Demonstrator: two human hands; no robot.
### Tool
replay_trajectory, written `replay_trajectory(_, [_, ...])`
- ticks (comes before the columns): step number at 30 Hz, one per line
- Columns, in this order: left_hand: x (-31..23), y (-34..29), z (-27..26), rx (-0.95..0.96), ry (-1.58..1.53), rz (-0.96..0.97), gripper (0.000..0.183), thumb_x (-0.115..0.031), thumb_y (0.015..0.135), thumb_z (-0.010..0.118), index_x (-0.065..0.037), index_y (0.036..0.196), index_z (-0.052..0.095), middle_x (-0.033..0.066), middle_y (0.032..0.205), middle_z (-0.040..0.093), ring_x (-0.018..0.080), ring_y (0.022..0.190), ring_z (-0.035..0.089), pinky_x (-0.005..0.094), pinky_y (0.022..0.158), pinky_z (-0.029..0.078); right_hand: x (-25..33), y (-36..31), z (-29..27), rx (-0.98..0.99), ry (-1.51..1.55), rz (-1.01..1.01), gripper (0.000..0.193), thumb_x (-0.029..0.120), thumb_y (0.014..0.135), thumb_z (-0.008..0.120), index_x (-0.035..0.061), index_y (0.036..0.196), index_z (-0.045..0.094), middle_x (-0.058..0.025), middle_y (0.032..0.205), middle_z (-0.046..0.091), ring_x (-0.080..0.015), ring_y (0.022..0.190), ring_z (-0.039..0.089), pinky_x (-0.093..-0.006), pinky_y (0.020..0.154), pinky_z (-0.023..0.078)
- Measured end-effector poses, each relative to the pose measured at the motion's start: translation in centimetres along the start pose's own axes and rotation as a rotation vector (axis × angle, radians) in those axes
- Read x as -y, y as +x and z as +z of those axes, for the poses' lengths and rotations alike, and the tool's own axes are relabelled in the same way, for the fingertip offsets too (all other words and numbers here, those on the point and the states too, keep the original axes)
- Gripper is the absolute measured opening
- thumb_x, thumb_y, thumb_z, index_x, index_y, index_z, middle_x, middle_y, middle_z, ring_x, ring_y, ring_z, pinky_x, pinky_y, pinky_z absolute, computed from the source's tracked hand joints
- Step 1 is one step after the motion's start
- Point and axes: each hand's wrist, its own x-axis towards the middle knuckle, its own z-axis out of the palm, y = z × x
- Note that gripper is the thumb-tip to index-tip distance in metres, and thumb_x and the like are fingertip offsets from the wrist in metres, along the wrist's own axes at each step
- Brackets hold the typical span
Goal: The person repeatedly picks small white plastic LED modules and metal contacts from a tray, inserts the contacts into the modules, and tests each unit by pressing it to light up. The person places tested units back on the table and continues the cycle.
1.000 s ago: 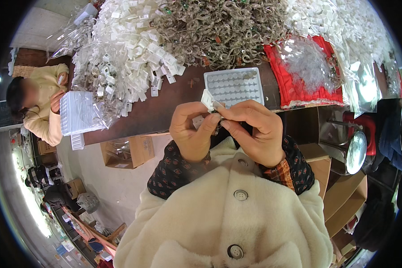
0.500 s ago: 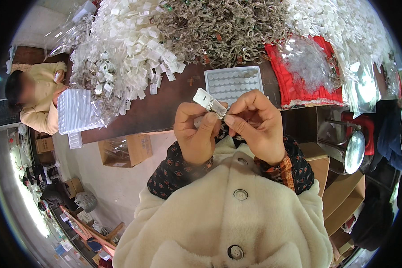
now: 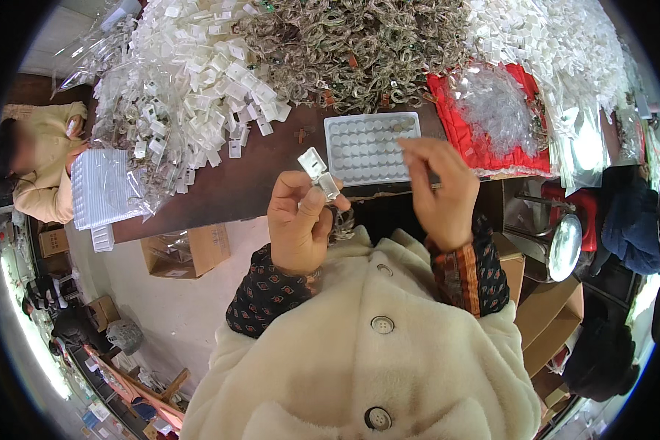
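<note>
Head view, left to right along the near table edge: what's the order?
Stack of white trays → left hand holding a two-part white plastic piece → white tray with round pockets → right hand → red fabric → clear plastic bags.

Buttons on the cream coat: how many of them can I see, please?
3. Down the front of the coat are the top button, the middle button and, near the picture's lower edge, the bottom button. Others may be hidden.
</note>
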Motion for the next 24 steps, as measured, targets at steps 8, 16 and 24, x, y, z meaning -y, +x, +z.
replay_trajectory(8, [0.5, 0.8, -0.5, 0.061, -0.11, -0.079, 0.015, -0.011, 0.1, 0.061, -0.008, 0.112, 0.051, 0.0193, 0.108, 0.068, 0.012, 0.071, 0.059, 0.0184, 0.047, 0.033, -4.7, 2.9, 1.3, 0.084, -0.204, -0.092, 0.019, -0.003, 0.085, 0.067, 0.0046, 0.101, 0.072, -0.0134, 0.098, 0.067, -0.0318, 0.086, 0.067, -0.037, 0.075, 0.055])
replay_trajectory(16, [0.4, 1.4, -0.2, 0.124, -0.164, -0.132, 0.015, -0.008, 0.101, 0.059, -0.007, 0.114, 0.052, 0.0206, 0.111, 0.067, 0.0136, 0.078, 0.063, 0.018, 0.048, 0.036, -4.5, 3.9, 0.7, 0.285, -0.276, -0.028, 0.02, -0.002, 0.082, 0.065, 0.0086, 0.099, 0.066, -0.0117, 0.092, 0.061, -0.0349, 0.087, 0.064, -0.0431, 0.073, 0.052])
replay_trajectory(24, [1.1, 1.7, 0.6, 0.117, -0.175, -0.079, 0.017, -0.005, 0.099, 0.061, -0.008, 0.115, 0.055, 0.0186, 0.11, 0.068, 0.0142, 0.08, 0.065, 0.0169, 0.045, 0.036, 0.8, 2.4, 0.4, 0.249, 0.064, -0.152, 0.011, 0.002, 0.089, 0.063, 0.0042, 0.1, 0.064, -0.0158, 0.096, 0.059, -0.0346, 0.082, 0.063, -0.0393, 0.071, 0.053])
